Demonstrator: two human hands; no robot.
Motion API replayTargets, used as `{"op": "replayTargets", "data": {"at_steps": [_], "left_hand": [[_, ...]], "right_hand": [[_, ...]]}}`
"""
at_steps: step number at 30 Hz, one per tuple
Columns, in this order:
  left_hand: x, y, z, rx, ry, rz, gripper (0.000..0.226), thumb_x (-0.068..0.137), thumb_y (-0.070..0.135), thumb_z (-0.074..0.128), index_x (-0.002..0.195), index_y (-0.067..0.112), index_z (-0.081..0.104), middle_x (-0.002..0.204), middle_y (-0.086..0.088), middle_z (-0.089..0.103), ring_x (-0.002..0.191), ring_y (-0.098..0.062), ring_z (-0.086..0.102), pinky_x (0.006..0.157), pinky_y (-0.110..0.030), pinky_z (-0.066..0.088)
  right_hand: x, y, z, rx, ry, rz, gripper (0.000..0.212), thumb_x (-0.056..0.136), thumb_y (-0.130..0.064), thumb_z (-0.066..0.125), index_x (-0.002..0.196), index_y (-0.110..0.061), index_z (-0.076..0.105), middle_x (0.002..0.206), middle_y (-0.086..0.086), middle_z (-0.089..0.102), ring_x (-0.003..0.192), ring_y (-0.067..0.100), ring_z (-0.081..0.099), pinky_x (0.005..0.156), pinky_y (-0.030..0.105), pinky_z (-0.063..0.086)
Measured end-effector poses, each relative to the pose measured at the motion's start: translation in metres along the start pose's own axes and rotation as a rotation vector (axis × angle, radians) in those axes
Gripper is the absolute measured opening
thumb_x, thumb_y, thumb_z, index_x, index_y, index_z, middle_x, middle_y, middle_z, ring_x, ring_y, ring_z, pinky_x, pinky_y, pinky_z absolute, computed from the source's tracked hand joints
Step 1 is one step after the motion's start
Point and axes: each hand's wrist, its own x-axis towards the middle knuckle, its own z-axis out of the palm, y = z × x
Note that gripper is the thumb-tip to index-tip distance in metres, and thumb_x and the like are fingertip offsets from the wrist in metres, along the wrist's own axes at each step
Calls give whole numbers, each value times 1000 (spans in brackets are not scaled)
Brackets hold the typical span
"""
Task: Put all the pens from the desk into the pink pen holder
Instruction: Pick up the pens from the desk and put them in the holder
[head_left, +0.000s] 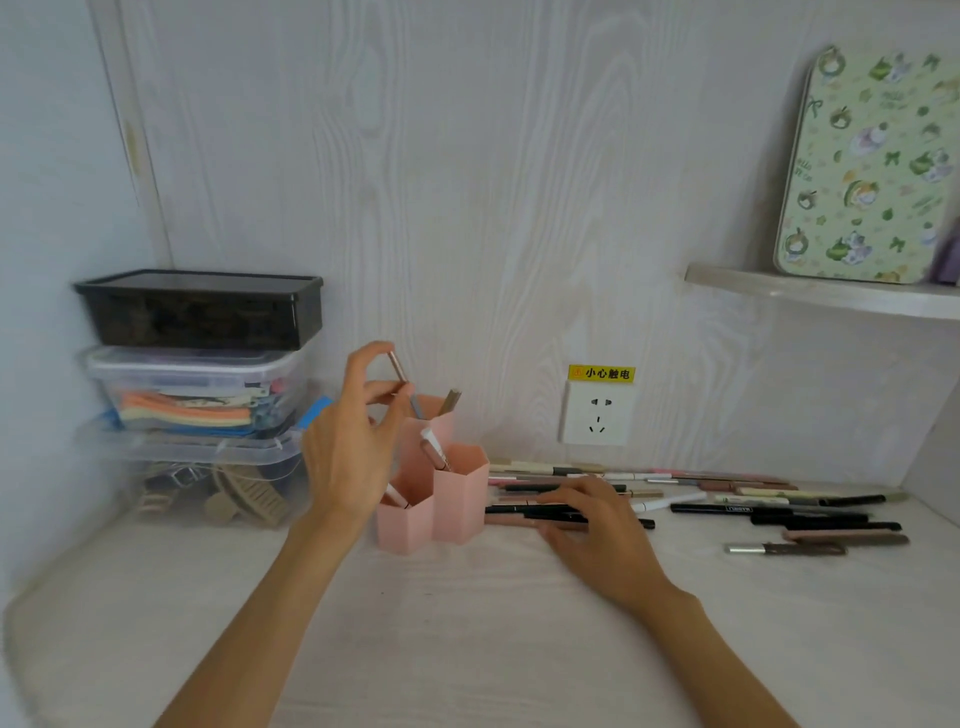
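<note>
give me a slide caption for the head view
Left hand lowers a pen into the holder; right hand gathers more.

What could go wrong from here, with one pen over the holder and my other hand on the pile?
The left hand pinches a rose-gold pen beside the pink pen holder; a bump might tip it. The right hand, pressing on black pens, might roll loose pens further away.

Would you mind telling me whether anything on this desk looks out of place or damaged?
Nothing looks damaged or spilled. The only disorder is the loose pens strewn across the desk right of the pink pen holder, which holds just a few so far. The stacked boxes sit squarely.
</note>
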Motion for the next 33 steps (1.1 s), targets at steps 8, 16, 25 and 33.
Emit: {"op": "replayTargets", "data": {"at_steps": [8,16,25,33], "left_hand": [[-16,7,-6,224,-157,135,24,92,32,53,111,22,65,119,0,62,114,-22,51,95,-35,37],[-80,59,37,635,-732,582,38,86,5,49,123,11,54,127,-5,48,121,-26,37,100,-39,29],[-86,54,52,917,-838,548,35,92,6,38,126,1,44,129,-14,44,121,-31,34,106,-41,22],[-76,59,50,782,-882,540,38,86,9,56,122,12,46,122,-4,55,116,-24,44,95,-33,26]], "right_hand": [[-2,16,-15,12,-109,120,29,77,-19,66,105,-29,67,110,-8,61,107,16,50,90,25,38],[-10,29,-27,-52,-94,263,22,81,-26,64,103,-28,66,112,-3,56,114,20,44,97,33,32],[-10,32,-25,-52,-54,331,23,82,-16,56,99,-26,68,106,-2,53,111,20,42,90,30,26],[-12,35,-28,-34,-4,347,15,83,-26,63,97,-30,67,105,-5,53,111,18,41,94,31,24]]}}
